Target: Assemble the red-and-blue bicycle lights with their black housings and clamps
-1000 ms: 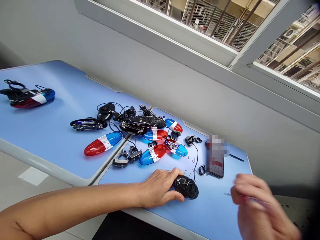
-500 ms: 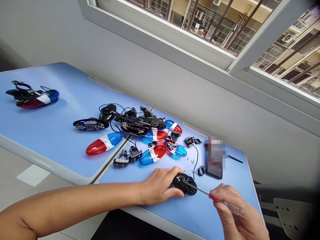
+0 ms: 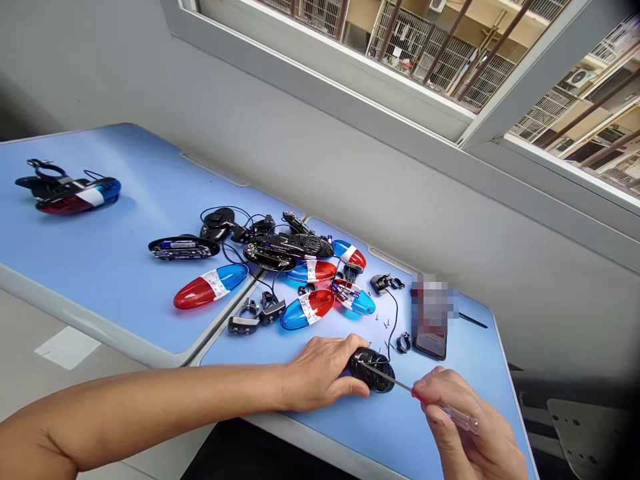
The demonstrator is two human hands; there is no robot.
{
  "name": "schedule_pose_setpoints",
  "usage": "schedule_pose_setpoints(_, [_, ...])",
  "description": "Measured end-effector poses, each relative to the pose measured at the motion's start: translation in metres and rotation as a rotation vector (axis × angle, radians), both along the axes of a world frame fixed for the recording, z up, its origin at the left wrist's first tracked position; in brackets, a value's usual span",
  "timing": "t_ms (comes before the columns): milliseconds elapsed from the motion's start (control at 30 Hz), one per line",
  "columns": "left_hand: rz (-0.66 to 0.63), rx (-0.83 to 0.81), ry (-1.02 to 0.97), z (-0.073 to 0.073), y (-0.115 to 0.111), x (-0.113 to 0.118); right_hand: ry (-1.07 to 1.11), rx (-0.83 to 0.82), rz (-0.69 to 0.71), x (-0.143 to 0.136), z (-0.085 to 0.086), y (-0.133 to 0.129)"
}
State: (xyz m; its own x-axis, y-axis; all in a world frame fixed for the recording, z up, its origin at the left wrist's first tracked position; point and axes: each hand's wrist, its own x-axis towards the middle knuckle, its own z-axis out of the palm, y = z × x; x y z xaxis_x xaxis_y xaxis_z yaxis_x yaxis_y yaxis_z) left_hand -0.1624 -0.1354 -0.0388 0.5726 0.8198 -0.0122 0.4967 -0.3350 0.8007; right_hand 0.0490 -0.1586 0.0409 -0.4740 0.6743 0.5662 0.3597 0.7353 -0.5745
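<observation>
Two hands on my feed: my right hand point(image 3: 477, 437) wraps a clear, red-collared screwdriver point(image 3: 457, 417), slim metal shaft slanting onto the glossy black oval housing point(image 3: 373, 380). My left hand point(image 3: 320, 373) clamps that housing on the smooth blue table point(image 3: 360, 427). Beyond, pointed screws point(image 3: 387, 325); farther, ribbed translucent lenses point(image 3: 300, 312), then the grey window frame point(image 3: 350, 87).

Near the worktop's point(image 3: 470, 353) front edge, the left hand point(image 3: 325, 373) covers one end of the black housing point(image 3: 376, 359). Toward the far right corner, pixelation obscures the phone's point(image 3: 431, 341) upper portion. Screw point(image 3: 387, 324) head types: too small to determine.
</observation>
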Motion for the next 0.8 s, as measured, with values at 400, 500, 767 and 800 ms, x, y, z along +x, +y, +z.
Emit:
schedule_pose_setpoints(400, [0.010,0.000,0.002,-0.0027,-0.0014,-0.0002,0.016,0.023,-0.061,0.0027,0.0036,-0.0008])
schedule_pose_setpoints(500, [0.008,0.002,-0.005,-0.0028,-0.0013,-0.0003,0.018,0.018,-0.046,0.0010,0.0032,-0.0011])
schedule_pose_setpoints(767, [0.012,-0.002,-0.012,-0.0022,-0.0015,-0.0004,0.003,-0.026,-0.018,-0.0030,0.0010,0.0001])
schedule_pose_setpoints(800, [0.012,0.000,-0.011,-0.0023,-0.0015,-0.0004,0.005,-0.033,-0.013,-0.0043,0.0002,0.0001])
